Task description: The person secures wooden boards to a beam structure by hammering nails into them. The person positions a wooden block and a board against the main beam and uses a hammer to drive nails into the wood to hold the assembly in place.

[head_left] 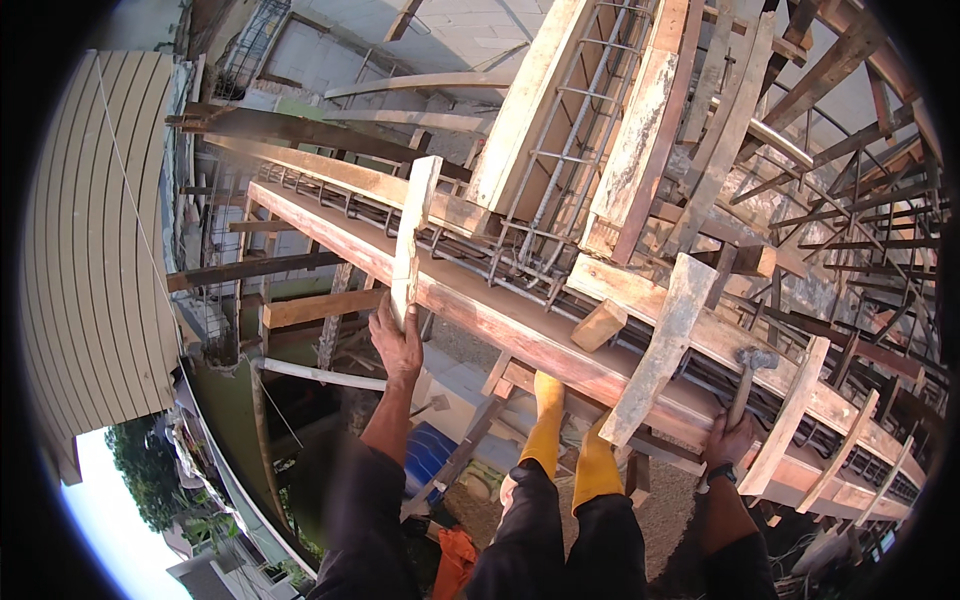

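My left hand (397, 340) grips the lower end of a short pale wooden batten (414, 225), which lies across the top of the long wooden beam form (480, 310). At the right, my right hand (728, 440) is wrapped round the handle of a hammer (752, 366), its metal head pointing away from me above the form. Steel reinforcing bars (520, 278) run inside the form. Between my hands a small wood block (599, 325) sits on the form, and a wider weathered board (660, 350) crosses it beside the hammer.
More cross battens (785, 415) span the form at the right. A second form with a rebar cage (575, 130) joins from the far side. Yellow boots (545, 425) show on my legs below the form. Timber props, a blue object (428, 457) and an orange cloth (455, 562) lie lower down.
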The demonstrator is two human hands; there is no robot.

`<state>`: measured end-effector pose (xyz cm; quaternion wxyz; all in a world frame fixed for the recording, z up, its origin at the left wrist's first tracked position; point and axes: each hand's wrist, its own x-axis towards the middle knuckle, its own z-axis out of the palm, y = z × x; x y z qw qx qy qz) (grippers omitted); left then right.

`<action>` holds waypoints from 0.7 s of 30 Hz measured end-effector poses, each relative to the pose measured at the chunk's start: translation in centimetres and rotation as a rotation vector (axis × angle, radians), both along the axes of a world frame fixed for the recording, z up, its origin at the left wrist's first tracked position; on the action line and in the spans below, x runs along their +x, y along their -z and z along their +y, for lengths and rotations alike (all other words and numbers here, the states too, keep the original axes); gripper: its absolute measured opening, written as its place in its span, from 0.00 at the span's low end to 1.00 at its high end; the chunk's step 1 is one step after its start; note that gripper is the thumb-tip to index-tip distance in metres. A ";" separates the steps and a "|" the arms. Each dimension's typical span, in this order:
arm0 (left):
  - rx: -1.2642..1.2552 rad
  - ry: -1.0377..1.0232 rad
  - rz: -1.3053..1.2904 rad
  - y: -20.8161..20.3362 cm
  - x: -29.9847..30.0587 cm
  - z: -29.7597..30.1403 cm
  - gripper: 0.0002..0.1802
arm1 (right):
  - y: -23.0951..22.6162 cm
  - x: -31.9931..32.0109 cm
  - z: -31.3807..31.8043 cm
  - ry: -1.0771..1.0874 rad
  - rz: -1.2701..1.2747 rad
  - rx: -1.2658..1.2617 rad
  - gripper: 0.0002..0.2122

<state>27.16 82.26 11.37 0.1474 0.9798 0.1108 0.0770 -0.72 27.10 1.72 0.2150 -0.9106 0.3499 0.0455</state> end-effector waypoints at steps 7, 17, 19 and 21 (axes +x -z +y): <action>0.206 -0.083 0.213 3.0 5.6 9.2 0.36 | -0.3 0.7 0.9 0.033 0.062 0.064 0.19; 0.259 0.008 0.352 4.9 5.2 9.8 0.34 | 1.4 -0.8 0.0 0.025 -0.049 -0.094 0.21; -0.154 0.140 0.299 4.1 6.3 11.0 0.30 | 2.0 -1.6 -0.5 0.017 0.003 -0.191 0.21; -0.081 0.150 0.284 3.8 7.5 13.4 0.27 | 1.9 -1.2 -0.6 0.014 -0.022 -0.151 0.21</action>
